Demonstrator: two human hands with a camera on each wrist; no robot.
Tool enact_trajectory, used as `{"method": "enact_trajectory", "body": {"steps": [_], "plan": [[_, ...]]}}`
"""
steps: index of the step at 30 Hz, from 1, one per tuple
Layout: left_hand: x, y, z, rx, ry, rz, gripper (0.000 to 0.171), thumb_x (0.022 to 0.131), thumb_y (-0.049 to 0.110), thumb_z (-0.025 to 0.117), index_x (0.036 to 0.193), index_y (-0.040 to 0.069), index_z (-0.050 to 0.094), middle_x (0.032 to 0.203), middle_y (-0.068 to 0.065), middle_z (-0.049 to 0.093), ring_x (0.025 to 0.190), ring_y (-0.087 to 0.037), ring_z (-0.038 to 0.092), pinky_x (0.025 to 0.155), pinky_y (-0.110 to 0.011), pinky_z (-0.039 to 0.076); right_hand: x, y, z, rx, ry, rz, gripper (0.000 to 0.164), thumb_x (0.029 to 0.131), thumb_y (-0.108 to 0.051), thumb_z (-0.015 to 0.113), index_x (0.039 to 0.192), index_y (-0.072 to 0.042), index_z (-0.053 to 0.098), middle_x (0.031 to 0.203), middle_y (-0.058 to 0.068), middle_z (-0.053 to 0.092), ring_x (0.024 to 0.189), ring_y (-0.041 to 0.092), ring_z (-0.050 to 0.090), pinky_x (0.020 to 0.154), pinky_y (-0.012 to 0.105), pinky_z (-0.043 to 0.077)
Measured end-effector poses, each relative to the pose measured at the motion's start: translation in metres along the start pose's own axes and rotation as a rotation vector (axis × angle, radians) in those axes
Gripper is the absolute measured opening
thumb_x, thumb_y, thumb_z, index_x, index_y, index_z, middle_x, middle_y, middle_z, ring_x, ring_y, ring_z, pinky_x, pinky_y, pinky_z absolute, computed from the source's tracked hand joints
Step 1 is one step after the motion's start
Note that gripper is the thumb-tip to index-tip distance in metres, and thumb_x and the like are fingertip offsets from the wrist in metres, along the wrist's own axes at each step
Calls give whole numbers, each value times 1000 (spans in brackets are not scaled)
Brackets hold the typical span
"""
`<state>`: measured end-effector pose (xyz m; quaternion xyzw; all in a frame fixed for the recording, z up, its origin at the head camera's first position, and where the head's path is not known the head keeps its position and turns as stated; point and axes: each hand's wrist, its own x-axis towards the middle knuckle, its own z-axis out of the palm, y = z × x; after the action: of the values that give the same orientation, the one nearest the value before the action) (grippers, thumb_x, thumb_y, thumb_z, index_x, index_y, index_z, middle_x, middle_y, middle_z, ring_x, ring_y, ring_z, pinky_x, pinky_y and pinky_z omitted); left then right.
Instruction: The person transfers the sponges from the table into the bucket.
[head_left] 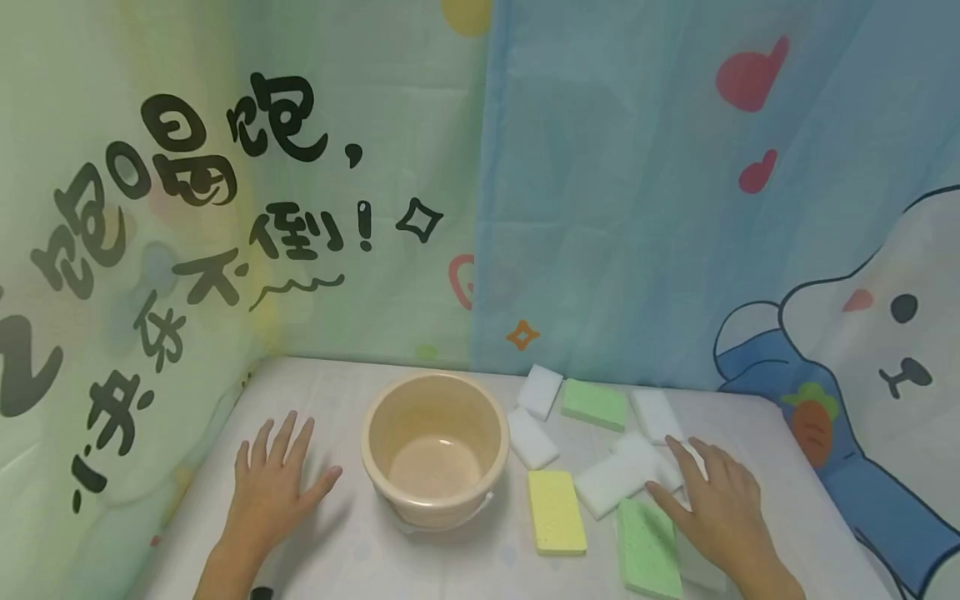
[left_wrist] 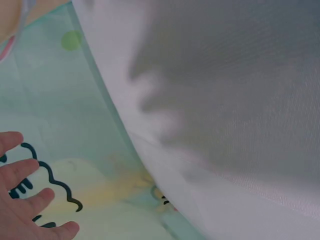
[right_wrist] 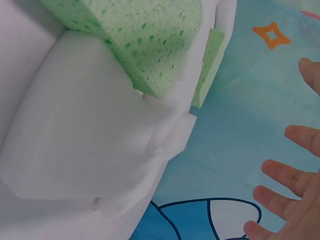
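In the head view my left hand (head_left: 272,492) hovers left of a beige bucket (head_left: 378,467), fingers spread and nothing held. The left wrist view shows the same hand (left_wrist: 25,195) with its fingers apart. My right hand (head_left: 720,500) is over the right side of the table, fingers extended, close above white sponges (head_left: 618,479) and a green sponge (head_left: 648,546). A yellow sponge (head_left: 555,512) lies between the bucket and that green one. In the right wrist view, the right hand (right_wrist: 295,185) holds nothing, and a porous green sponge (right_wrist: 145,40) lies near the camera.
Another green sponge (head_left: 594,404) and more white sponges (head_left: 540,392) lie toward the back of the white-covered table (head_left: 315,387). Printed curtains (head_left: 600,208) hang behind it and along the left side. A small dark object (head_left: 262,593) shows at the front edge by my left wrist.
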<state>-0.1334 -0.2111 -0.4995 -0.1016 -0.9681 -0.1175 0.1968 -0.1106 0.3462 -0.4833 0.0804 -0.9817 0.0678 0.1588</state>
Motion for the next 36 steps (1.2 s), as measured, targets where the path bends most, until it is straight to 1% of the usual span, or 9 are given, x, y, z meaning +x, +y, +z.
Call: {"method": "enact_trajectory", "body": {"steps": [4,9,13,17,20,24,31,33,36], "plan": [[0,1,0,-6,7,3,78,88,56,66,144,4,50,149,-24,44,135,-49,35,103,-74,28,0,2,1,0,29,-18,71,86,-46,75,136,-1,51,130,33,47,116,54,44,89,75,35],[1,3,1,-56,48,18,72,92,49,64,145,3,49,148,-24,45,134,-47,38,103,-73,29,1,4,2,3,73,-43,70,84,-46,76,134,-2,53,127,31,50,113,52,47,87,74,38],[0,7,2,-159,93,22,66,94,40,65,145,1,49,147,-24,46,132,-46,41,102,-70,33,2,2,-1,1,82,-54,68,84,-44,77,133,-2,55,125,30,52,112,51,48,86,73,39],[1,15,3,-301,131,25,59,97,29,65,145,0,48,147,-24,47,131,-46,44,103,-67,36,3,-4,-5,3,69,-47,67,85,-42,77,134,-2,54,124,28,53,113,50,48,88,73,38],[2,23,5,-403,136,17,55,99,22,61,148,2,45,149,-20,46,134,-43,43,106,-64,36,4,-8,-9,10,69,-45,66,85,-41,77,134,-2,54,123,27,54,113,49,48,88,72,38],[3,36,8,-505,144,2,55,101,18,58,152,7,41,153,-14,44,138,-37,41,109,-59,35,5,-13,-15,31,105,-64,64,85,-38,78,132,-2,56,121,25,56,113,47,48,88,71,38],[4,55,17,-620,180,23,56,100,16,59,152,6,40,153,-13,44,138,-35,41,109,-60,36,7,-22,-23,47,162,-118,62,87,-42,75,131,-2,57,119,22,58,113,43,50,89,68,39],[4,60,19,-641,181,29,57,100,17,59,152,7,40,153,-13,44,139,-34,40,109,-60,36,7,-24,-25,46,170,-130,62,90,-47,71,131,-2,58,118,22,59,113,43,50,90,67,39],[3,65,24,-669,182,36,58,99,16,61,153,7,40,154,-12,43,140,-32,39,111,-55,35,7,-28,-27,47,189,-160,64,95,-56,60,129,-1,59,116,21,60,112,42,52,90,66,41]]}}
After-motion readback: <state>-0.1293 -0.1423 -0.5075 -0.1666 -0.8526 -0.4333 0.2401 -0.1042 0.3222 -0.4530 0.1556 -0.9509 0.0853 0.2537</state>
